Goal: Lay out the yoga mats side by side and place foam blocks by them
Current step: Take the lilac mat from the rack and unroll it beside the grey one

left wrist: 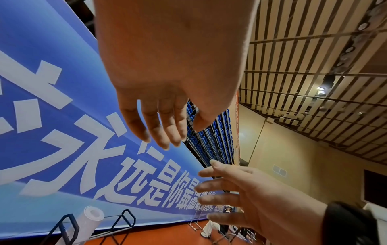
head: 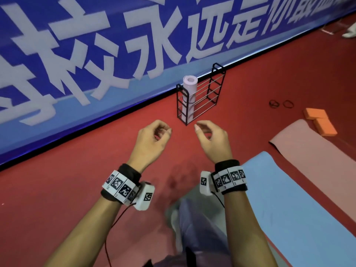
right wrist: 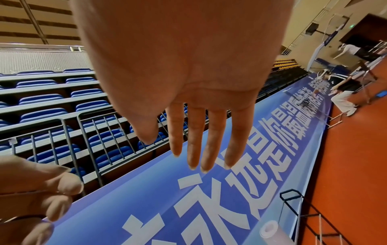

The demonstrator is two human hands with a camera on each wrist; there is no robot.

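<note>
Along the far edge of the red floor (head: 57,189) runs a long blue banner (head: 96,54) with white characters; behind it, the wrist views show rows of blue seats (right wrist: 41,114) and a railing.

Blue mat (head: 300,214) lies unrolled flat at your right, its near part running out of frame. Pink mat (head: 317,151) lies unrolled just beside it on the far side, roughly parallel, with a narrow strip of floor between them.

Black wire rack (head: 200,95) stands upright near the banner, straight ahead of your hands. One rolled mat (head: 189,97), pale lilac, stands on end in the rack's left end, a dark band around its middle. Rest of the rack looks bare.

Two orange foam blocks (head: 320,120) sit on the floor at the pink mat's far end, touching each other, one just beside the mat's corner. Two black elastic loops (head: 281,104) lie on the floor near the blocks, apart from the mats.

Your left hand (head: 154,139) hovers short of the rack, fingers loosely curled, holding nothing. Your right hand (head: 212,139) is level with it, fingers relaxed and slightly spread in the wrist view, also holding nothing. Neither touches the rack or the roll. Marker bands sit on both wrists.
</note>
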